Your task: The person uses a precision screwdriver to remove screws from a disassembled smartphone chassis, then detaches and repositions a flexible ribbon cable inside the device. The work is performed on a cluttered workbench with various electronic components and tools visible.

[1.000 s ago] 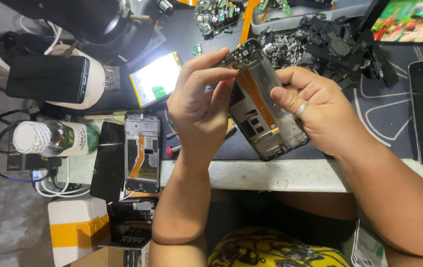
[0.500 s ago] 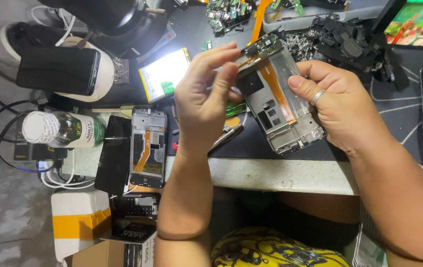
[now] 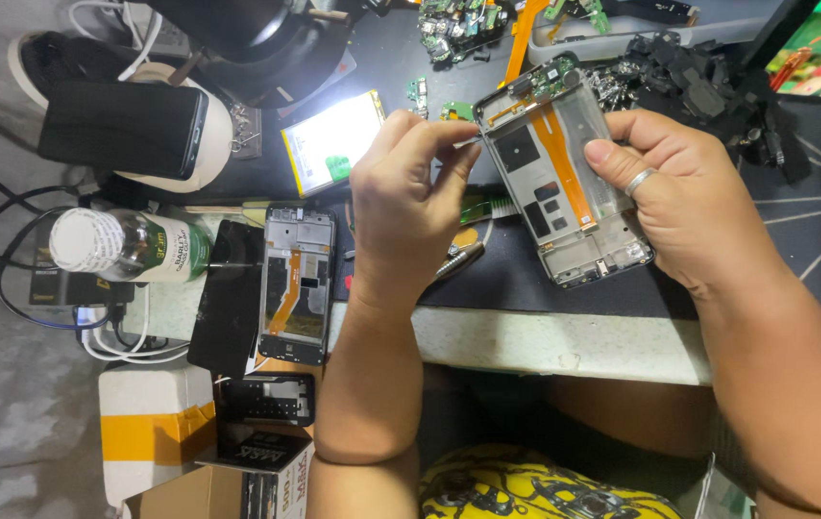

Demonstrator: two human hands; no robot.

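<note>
The person's right hand (image 3: 689, 207) holds an opened phone frame (image 3: 564, 173) tilted above the counter (image 3: 545, 341), fingers wrapped around its right edge and thumb pressed on the inner face. The frame sits at about one o'clock from the middle of the view. Its back cover is already off: an orange flex cable (image 3: 564, 163) runs down the middle, a green circuit board (image 3: 550, 77) sits at the top end, and a smaller board shows at the bottom end.

The left hand (image 3: 405, 207) is at nine o'clock from the frame. Its thumb and forefinger are pinched together on something thin, perhaps a small tool or a part, whose tip meets the frame's upper left corner; what it is cannot be told.

Judging by this, the work stands midway. The shell is open and the battery bay looks bare, while the boards and cable remain seated inside.

At nine o'clock from the left hand, a second stripped phone frame (image 3: 295, 279) lies flat on the counter, with a dark screen panel (image 3: 228, 298) just beside it. A lit rectangular panel (image 3: 333, 139) lies at eleven o'clock from the left hand. A white-capped bottle (image 3: 127, 245) lies on its side farther left, and a heap of black plastic scraps (image 3: 708, 86) sits at twelve o'clock from the right hand.
</note>
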